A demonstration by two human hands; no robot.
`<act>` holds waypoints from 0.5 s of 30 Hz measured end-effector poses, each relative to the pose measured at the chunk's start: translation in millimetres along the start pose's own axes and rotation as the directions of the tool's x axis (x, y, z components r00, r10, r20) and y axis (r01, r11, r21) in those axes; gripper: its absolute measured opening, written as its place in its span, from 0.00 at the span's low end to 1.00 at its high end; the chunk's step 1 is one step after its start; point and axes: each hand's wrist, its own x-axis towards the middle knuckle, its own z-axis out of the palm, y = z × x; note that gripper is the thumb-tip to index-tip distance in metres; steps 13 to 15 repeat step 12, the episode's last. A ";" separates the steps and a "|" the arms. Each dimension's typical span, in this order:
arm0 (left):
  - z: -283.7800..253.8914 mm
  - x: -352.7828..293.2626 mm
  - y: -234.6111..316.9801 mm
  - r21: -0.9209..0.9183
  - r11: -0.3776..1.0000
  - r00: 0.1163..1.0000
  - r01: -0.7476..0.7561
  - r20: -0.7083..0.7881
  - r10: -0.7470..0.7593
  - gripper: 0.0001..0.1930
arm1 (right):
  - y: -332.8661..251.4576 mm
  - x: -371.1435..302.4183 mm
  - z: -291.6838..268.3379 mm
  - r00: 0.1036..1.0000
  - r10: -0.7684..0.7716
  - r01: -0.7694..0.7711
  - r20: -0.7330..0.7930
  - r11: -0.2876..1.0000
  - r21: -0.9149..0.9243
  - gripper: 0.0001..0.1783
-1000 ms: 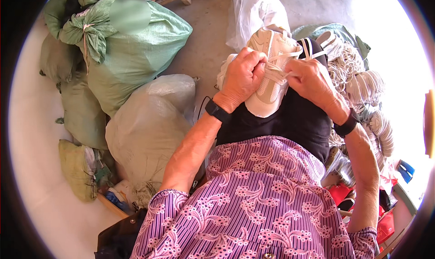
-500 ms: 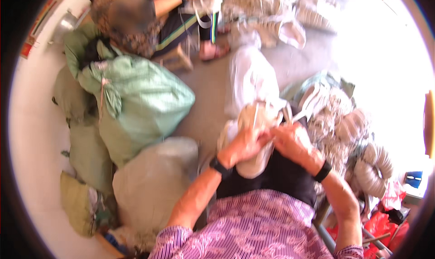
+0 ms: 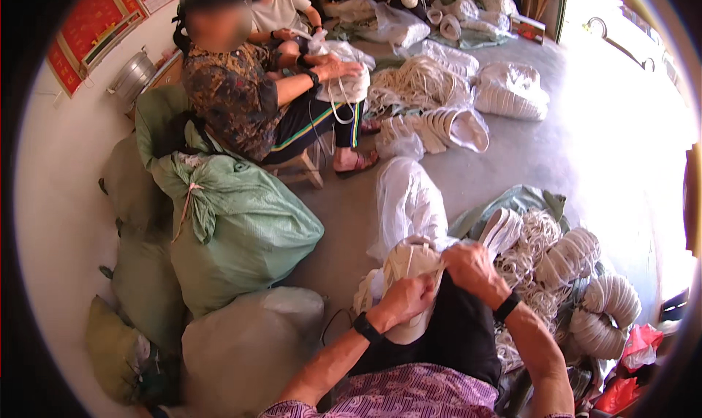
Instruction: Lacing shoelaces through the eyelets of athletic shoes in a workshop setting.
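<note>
A cream shoe upper [image 3: 401,263] rests lengthwise on my dark-trousered lap, its toe end toward me. My left hand [image 3: 408,299] is closed against its right side; the fingertips hide whatever they pinch. Just beyond, at the upper's far right edge, my right hand [image 3: 468,268] pinches a thin pale shoelace [image 3: 442,260]. Another pale upper [image 3: 365,290] shows partly behind the left side of this one. Touching its far end is a clear plastic bag [image 3: 412,202] with whitish contents I cannot make out.
To my right lie loose cream laces [image 3: 540,232] and nested stacks of uppers [image 3: 570,257]. Bulging green sacks [image 3: 245,224] and a grey-beige sack [image 3: 252,348] crowd my left. Ahead, a seated co-worker [image 3: 234,100] handles a pale upper; more bagged stacks [image 3: 512,89] cover the floor beyond.
My hands, close together before, are now apart: the right is farther out and the left nearer me. The view has tilted up, showing more of the room and other people.
</note>
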 end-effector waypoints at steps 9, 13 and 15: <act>-40.4 40.6 -46.4 0.232 0.959 0.839 -0.165 -0.478 0.260 0.14 | -6.8 20.2 4.5 0.969 0.170 -0.192 0.177 0.975 0.115 0.06; -26.3 51.8 -62.3 0.179 0.976 0.907 -0.123 -0.378 0.183 0.22 | -7.7 13.2 7.4 0.946 0.185 -0.197 0.265 0.980 0.019 0.07; -26.3 51.8 -62.3 0.179 0.976 0.907 -0.123 -0.378 0.183 0.22 | -7.7 13.2 7.4 0.946 0.185 -0.197 0.265 0.980 0.019 0.07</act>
